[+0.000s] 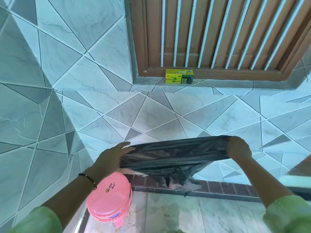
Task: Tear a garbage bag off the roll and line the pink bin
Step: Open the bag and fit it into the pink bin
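A black garbage bag (pixel 173 153) is stretched wide between both hands at chest height in front of the tiled wall. My left hand (pixel 112 157) grips its left edge with the fingers spread over the film. My right hand (pixel 238 149) is closed on its right edge. The bag's lower part hangs crumpled below the middle. The pink bin (pixel 109 197) stands on the floor under my left forearm, with its pink lid shut. The yellow and green bin-bag box (pixel 179 76) sits on the window ledge, far above the hands.
Tiled walls meet in a corner at the left. A brown window with white bars (pixel 218 34) is above the ledge. A dark brick skirting (pixel 227 186) runs along the wall's base over a marble floor (pixel 193 216).
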{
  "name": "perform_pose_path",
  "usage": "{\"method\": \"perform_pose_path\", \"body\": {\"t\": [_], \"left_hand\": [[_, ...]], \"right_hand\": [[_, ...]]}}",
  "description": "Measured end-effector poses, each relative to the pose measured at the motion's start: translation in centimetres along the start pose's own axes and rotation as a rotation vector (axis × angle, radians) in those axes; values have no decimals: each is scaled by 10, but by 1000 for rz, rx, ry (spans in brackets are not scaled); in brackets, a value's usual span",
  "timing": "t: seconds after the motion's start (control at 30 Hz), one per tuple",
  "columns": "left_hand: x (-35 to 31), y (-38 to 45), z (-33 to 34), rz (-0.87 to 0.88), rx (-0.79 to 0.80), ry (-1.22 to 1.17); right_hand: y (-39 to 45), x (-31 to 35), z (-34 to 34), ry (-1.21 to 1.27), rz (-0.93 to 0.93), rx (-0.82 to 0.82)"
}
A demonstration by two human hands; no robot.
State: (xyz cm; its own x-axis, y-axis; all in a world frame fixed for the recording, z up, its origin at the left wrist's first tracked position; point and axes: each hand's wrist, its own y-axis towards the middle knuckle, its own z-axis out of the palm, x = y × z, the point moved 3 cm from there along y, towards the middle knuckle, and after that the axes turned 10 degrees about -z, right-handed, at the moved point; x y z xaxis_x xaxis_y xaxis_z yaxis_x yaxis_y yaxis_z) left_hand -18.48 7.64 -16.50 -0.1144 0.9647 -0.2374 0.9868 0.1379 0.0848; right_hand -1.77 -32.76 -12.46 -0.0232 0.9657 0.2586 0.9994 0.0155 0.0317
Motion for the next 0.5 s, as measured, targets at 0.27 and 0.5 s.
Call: {"method": "perform_pose_path", "body": {"t": [0.27, 0.5], "left_hand": [[-3, 22, 10, -204, 379, 312], [-43, 60, -145, -269, -755, -411]], "right_hand": [[-25, 47, 25, -284, -455, 369], [-30, 114, -118, 68, -365, -374]]}}
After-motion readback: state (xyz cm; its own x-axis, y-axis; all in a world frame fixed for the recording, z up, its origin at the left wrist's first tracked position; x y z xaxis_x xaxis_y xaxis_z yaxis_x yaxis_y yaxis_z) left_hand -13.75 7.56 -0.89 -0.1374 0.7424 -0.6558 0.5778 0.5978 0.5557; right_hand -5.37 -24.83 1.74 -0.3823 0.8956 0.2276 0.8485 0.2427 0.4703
